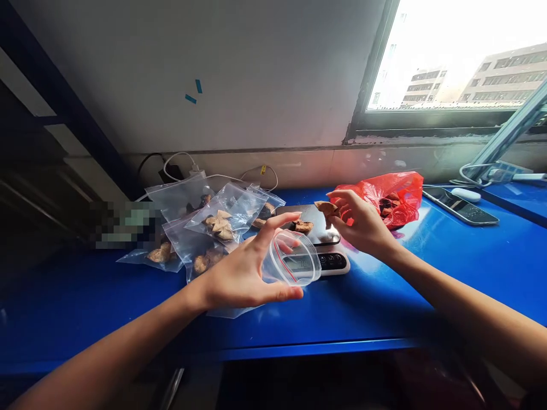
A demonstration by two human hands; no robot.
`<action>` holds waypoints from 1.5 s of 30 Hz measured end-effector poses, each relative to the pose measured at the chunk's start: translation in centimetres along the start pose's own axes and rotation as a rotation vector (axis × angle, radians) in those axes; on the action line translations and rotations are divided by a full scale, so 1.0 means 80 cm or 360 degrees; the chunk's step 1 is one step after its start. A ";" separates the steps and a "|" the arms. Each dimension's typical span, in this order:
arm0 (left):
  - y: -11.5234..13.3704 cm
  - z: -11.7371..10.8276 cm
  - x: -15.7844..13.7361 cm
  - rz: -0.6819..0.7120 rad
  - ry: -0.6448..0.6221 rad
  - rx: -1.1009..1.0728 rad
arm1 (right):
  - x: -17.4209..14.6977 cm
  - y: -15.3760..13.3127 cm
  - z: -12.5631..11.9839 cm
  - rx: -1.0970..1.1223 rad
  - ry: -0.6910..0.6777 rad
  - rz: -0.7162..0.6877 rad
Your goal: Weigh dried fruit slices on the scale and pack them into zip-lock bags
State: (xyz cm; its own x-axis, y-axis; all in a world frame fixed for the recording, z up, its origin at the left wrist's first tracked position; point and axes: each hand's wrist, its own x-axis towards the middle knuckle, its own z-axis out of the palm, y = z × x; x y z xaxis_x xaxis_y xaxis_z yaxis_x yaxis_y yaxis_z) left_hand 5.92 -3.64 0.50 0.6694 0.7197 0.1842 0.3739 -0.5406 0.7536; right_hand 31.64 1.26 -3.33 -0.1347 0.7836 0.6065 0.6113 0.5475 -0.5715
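Your left hand curves its thumb and fingers around a clear plastic cup, tilted in that grip. Your right hand pinches a dried brown slice between thumb and fingertips. Between your hands sits a digital scale bearing a dried chunk. Zip bags lie beyond your left hand; a red plastic bag lies just beyond your right.

Left hand and right hand bare, forearms bare too, fingers apparently slender
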 end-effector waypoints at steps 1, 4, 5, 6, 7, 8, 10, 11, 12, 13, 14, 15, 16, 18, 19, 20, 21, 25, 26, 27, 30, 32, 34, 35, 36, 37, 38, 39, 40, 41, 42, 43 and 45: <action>-0.002 0.002 0.001 -0.0012 0.0005 0.0004 | -0.003 -0.006 -0.003 0.0169 0.0009 -0.0006; -0.004 0.005 0.001 -0.0034 0.0017 0.0016 | -0.016 -0.036 -0.013 0.0563 -0.0036 -0.0184; -0.004 0.006 0.001 -0.0027 0.0028 0.0015 | -0.022 -0.048 -0.014 0.0592 -0.0059 -0.0272; -0.003 0.006 0.001 -0.0018 0.0031 0.0008 | -0.028 -0.059 -0.015 0.0576 -0.0093 -0.0364; -0.002 0.006 0.001 -0.0006 0.0025 -0.0004 | -0.034 -0.069 -0.014 0.0528 -0.0135 -0.0455; 0.000 0.007 0.001 0.0003 0.0011 -0.0015 | -0.039 -0.077 -0.012 0.0464 -0.0178 -0.0540; 0.001 0.007 0.000 0.0025 -0.0001 -0.0029 | -0.046 -0.086 -0.008 0.0337 -0.0267 -0.0657; 0.001 0.007 0.000 0.0026 -0.0005 -0.0035 | -0.047 -0.087 -0.006 0.0291 -0.0298 -0.0686; 0.001 0.008 0.000 0.0018 -0.0005 -0.0043 | -0.046 -0.085 -0.005 0.0256 -0.0315 -0.0702; 0.000 0.008 0.000 0.0004 -0.0005 -0.0059 | -0.044 -0.081 -0.006 0.0234 -0.0305 -0.0708; -0.001 0.008 0.000 -0.0014 -0.0009 -0.0081 | -0.041 -0.076 -0.006 0.0219 -0.0266 -0.0704; -0.001 0.008 0.001 -0.0026 -0.0016 -0.0106 | -0.036 -0.069 -0.006 0.0202 -0.0201 -0.0683; -0.002 0.007 0.001 -0.0033 -0.0021 -0.0128 | -0.031 -0.061 -0.006 0.0172 -0.0125 -0.0650; -0.003 0.005 0.002 -0.0029 0.0000 -0.0156 | -0.021 -0.045 -0.001 0.0053 -0.0041 -0.0590; -0.003 0.003 0.002 -0.0025 0.0012 -0.0157 | -0.017 -0.037 0.004 -0.0016 -0.0069 -0.0590; -0.002 0.001 0.002 -0.0018 0.0027 -0.0156 | -0.013 -0.030 0.011 -0.0073 -0.0140 -0.0619; -0.002 -0.001 0.002 -0.0014 0.0036 -0.0158 | -0.010 -0.024 0.017 -0.0113 -0.0229 -0.0669; -0.001 -0.005 0.001 -0.0013 0.0041 -0.0230 | -0.002 -0.011 0.035 -0.0188 -0.0319 -0.0695; -0.002 -0.005 0.001 -0.0026 0.0038 -0.0248 | -0.001 -0.011 0.036 -0.0213 -0.0273 -0.0641; -0.002 -0.005 0.001 -0.0037 0.0033 -0.0258 | -0.001 -0.011 0.036 -0.0232 -0.0238 -0.0587; -0.004 -0.003 0.002 -0.0046 0.0013 -0.0253 | -0.002 -0.012 0.031 -0.0227 -0.0260 -0.0531; -0.005 -0.002 0.002 -0.0037 0.0006 -0.0240 | -0.005 -0.014 0.028 -0.0189 -0.0309 -0.0583; -0.004 -0.001 0.002 -0.0027 0.0001 -0.0232 | -0.008 -0.015 0.029 -0.0181 -0.0322 -0.0613; -0.004 -0.001 0.002 -0.0021 0.0002 -0.0229 | -0.010 -0.015 0.030 -0.0187 -0.0318 -0.0607; -0.004 -0.001 0.002 -0.0018 0.0001 -0.0227 | -0.011 -0.014 0.031 -0.0193 -0.0308 -0.0588; -0.003 -0.001 0.001 -0.0020 0.0003 -0.0224 | -0.012 -0.013 0.033 -0.0200 -0.0291 -0.0564; -0.003 -0.002 0.001 -0.0022 0.0007 -0.0222 | -0.013 -0.011 0.035 -0.0199 -0.0265 -0.0543; -0.003 -0.002 0.001 -0.0025 0.0011 -0.0222 | -0.013 -0.009 0.036 -0.0189 -0.0237 -0.0528; -0.002 -0.002 0.001 -0.0026 0.0014 -0.0225 | -0.012 -0.008 0.036 -0.0173 -0.0212 -0.0516; -0.002 -0.002 0.001 -0.0028 0.0012 -0.0230 | -0.012 -0.006 0.036 -0.0159 -0.0195 -0.0501; -0.002 -0.002 0.001 -0.0026 0.0008 -0.0235 | -0.011 -0.005 0.036 -0.0150 -0.0186 -0.0483; -0.003 -0.002 0.001 -0.0022 0.0004 -0.0239 | -0.011 -0.004 0.036 -0.0143 -0.0182 -0.0460; -0.003 -0.002 0.001 -0.0019 -0.0007 -0.0242 | -0.010 -0.004 0.035 -0.0121 -0.0181 -0.0401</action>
State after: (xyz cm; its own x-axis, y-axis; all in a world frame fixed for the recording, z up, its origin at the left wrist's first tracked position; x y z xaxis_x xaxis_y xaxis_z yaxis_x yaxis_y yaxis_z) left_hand 5.80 -3.43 0.43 0.6686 0.7234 0.1722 0.2804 -0.4597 0.8427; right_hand 29.36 1.29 -5.13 -0.3737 0.6557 0.6560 0.6036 0.7090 -0.3648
